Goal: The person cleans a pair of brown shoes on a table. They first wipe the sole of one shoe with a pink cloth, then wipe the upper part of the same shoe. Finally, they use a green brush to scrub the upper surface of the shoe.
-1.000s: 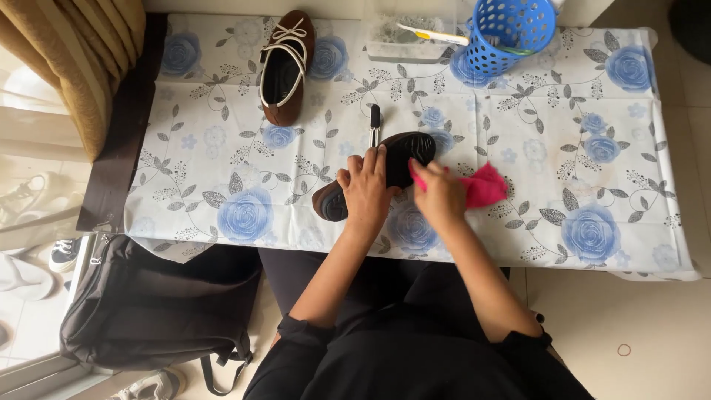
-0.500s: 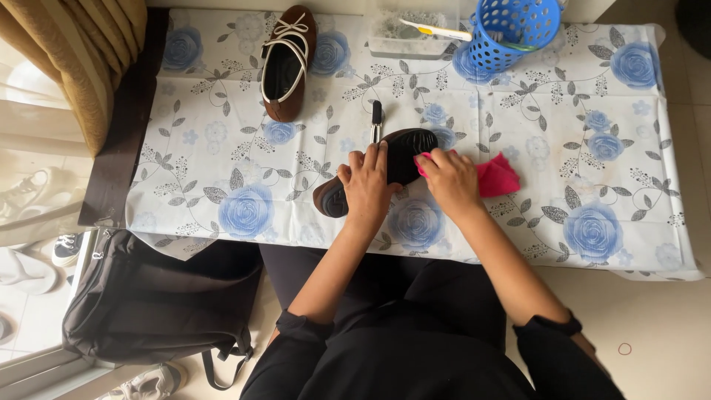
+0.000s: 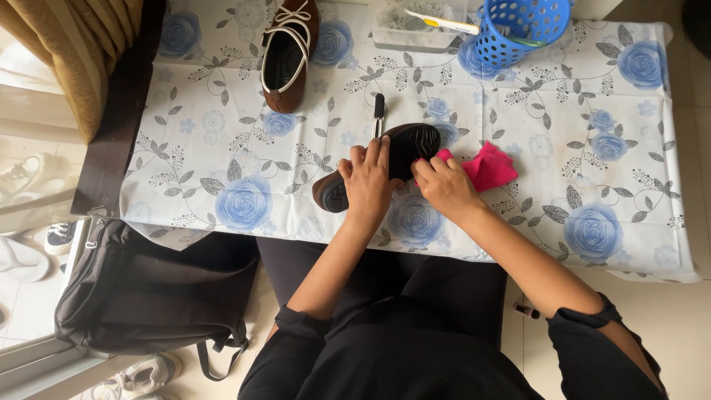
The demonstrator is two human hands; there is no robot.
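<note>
**Shoe held sole-up between both hands, cloth at its side**

Shoe (image 3: 404,152), dark brown, lies upturned on the table, its ribbed sole facing the camera. Its long axis runs on a diagonal, from the heel end below and left of the left hand (image 3: 369,185) up to the toe end above and right of it. The left hand is the nearer one: it lies across the middle of the shoe with fingers spread and pressed onto the sole, pinning it down. The right hand (image 3: 443,185) sits just beside the shoe's right edge, its fingers curled and bunched on a pink cloth (image 3: 485,167); the cloth trails away to the right of that hand, and its near end touches the shoe or comes very close to it, which cannot be told.

Just above the left fingertips lies a small dark-tipped brush (image 3: 378,115). Farther up and to the left rests the second shoe (image 3: 287,55), upright, with white laces. Up and to the right of the right hand stand a blue basket (image 3: 518,30) and a clear tray (image 3: 415,33).

A cloth (image 3: 244,204) printed with blue roses covers the table. Below and left of the hands, on the tiled floor, slumps a dark bag (image 3: 148,285).
</note>
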